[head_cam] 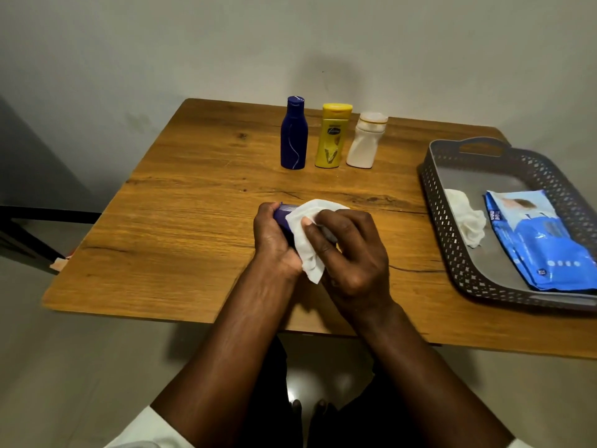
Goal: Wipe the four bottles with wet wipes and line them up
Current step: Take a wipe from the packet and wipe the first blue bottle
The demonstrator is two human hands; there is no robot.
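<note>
Left hand grips purple bottle steady; right hand pinches wet wipe against it for rubbing; three bottles lined up far side of counter

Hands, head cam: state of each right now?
Left hand: closed, holding the purple bottle.
Right hand: closed, pinching the white wipe against that bottle.

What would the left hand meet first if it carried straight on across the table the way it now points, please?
Probably the dark blue bottle, leftmost of the three standing at the table's far edge. The left hand, gripping the purple bottle, points up-table; bare wood lies between, though depth is unclear.
</note>
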